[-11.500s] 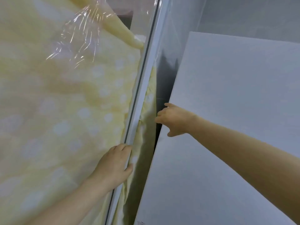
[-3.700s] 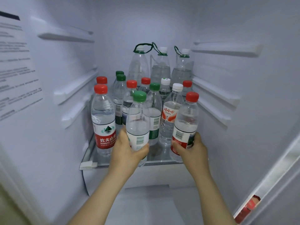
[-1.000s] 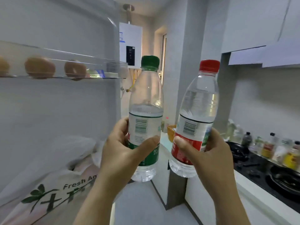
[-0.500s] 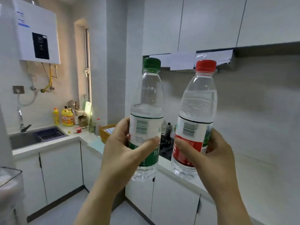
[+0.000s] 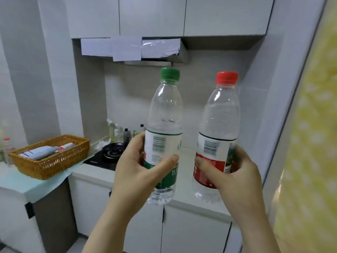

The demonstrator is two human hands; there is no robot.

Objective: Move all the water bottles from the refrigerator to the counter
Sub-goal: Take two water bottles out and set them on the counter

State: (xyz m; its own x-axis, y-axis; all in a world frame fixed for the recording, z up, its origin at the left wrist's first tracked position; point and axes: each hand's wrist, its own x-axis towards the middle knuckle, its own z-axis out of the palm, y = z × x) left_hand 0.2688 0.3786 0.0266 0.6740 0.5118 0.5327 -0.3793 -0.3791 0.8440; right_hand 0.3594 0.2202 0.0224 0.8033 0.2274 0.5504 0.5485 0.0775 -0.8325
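Both hands up, centre of view, each wrapped around one bottle at its label. Left hand (image 5: 138, 172): thumb across the near face, fingers round the far side of the green-capped bottle (image 5: 165, 114). Right hand (image 5: 231, 172): same grip on the red-capped bottle (image 5: 221, 115). Both bottles upright, apart from each other, held in the air in front of the counter, not set down.

Surroundings, big to small:
- Upper cabinets (image 5: 151, 15) across the far wall; lower cabinets (image 5: 191, 230) under the counter.
- Yellow dotted cloth (image 5: 310, 143) along the right edge, near.
- Counter (image 5: 185, 181), pale, directly behind the bottle bases; no water bottle stands on the part in view.
- Wicker basket (image 5: 51, 157) at left on a pale blue mat.
- Stove (image 5: 111, 152) at centre-left, beyond the left hand, with small condiment bottles (image 5: 125, 134) behind it.

Progress (judgement): first pair is in transit, placement not yet done. Refrigerator is out of view, so the count left inside cannot be read. Next step calls for lowering both onto the bare counter right of the stove.
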